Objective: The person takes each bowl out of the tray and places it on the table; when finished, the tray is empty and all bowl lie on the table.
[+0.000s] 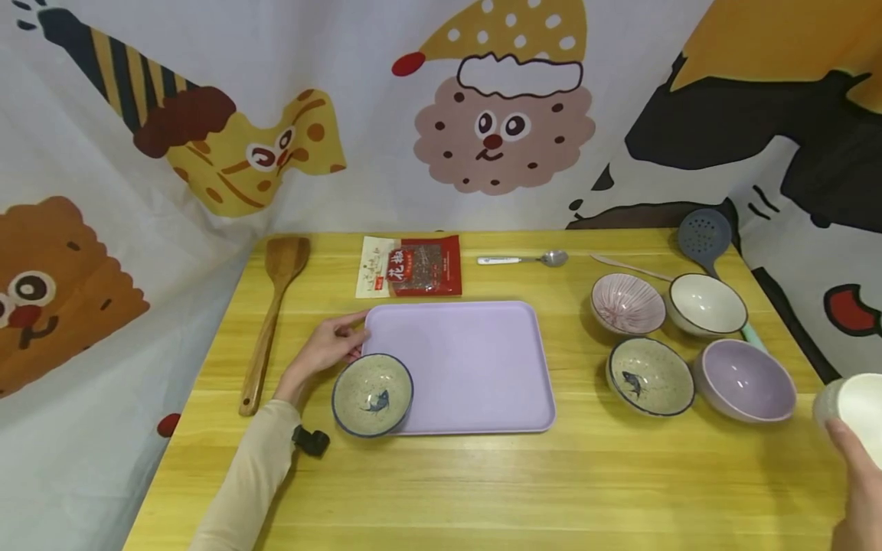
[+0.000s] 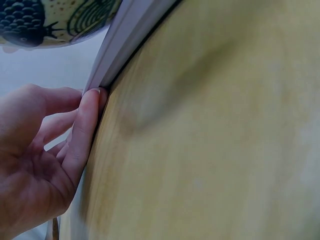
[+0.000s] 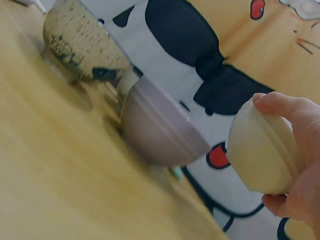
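Observation:
At the left edge of the lilac tray [image 1: 468, 367], my left hand [image 1: 327, 348] pinches the rim between thumb and fingertips. The left wrist view shows this left hand [image 2: 55, 135] close up on the tray's edge [image 2: 120, 45]. A speckled bowl with a blue fish [image 1: 373, 394] sits over the tray's front left corner. Far to the right, my right hand [image 1: 860, 490] grips a white bowl [image 1: 864, 413], partly cut off by the frame. In the right wrist view the white bowl [image 3: 262, 150] is held in the air, tilted, thumb on its rim.
Right of the tray stand a pink striped bowl [image 1: 628, 304], a cream bowl [image 1: 707, 304], a second fish bowl [image 1: 651, 376] and a purple bowl [image 1: 746, 381]. Behind lie a spice packet [image 1: 411, 265], a spoon [image 1: 524, 259] and a skimmer [image 1: 704, 236]. A wooden spatula [image 1: 276, 314] lies left.

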Motion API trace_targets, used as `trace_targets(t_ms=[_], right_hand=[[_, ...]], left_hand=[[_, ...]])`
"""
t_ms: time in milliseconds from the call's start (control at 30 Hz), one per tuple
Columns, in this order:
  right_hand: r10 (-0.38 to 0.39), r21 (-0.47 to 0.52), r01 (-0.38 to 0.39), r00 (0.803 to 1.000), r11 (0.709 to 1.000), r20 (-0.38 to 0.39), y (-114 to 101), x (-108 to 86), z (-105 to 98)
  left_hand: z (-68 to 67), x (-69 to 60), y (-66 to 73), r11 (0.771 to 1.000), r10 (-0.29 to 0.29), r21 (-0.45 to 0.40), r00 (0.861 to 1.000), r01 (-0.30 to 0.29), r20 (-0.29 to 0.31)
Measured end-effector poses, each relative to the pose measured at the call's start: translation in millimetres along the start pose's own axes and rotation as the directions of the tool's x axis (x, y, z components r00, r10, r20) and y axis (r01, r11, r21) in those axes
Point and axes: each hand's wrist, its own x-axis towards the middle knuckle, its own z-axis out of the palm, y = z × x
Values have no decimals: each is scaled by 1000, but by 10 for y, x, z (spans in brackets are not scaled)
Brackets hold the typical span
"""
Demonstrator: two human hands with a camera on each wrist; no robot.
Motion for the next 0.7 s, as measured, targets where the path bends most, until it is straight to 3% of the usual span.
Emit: trace_targets(t_ms=[200,300,367,400,500,700], right_hand=[[64,-105,-73,994,992,-83,192,-20,-189],[148,-82,-155,985,984,-92,219,-78,-233],[205,-149,-220,973,964,-109,232,-141,-253],[228,-198,-247,967,949,-112,244,-173,-265],[264,-405,-300,954,863,-143,260,-290,-291],[314,-616,-353,933,705,-175,213,-478,-282]], left_hand=[[9,6,-7,1000,17,-4,1000,-17,10],[1,11,-17,1000,17,-4,1000,-17,8],[-2,7,-14,1000,14,-5,1000,-14,7],[-5,7,-15,1000,14,-2,1000,-14,9],[-6,2,-7,1000,14,2,1000,-14,11],[-5,0,-8,1000,0,8,1000,0,8]])
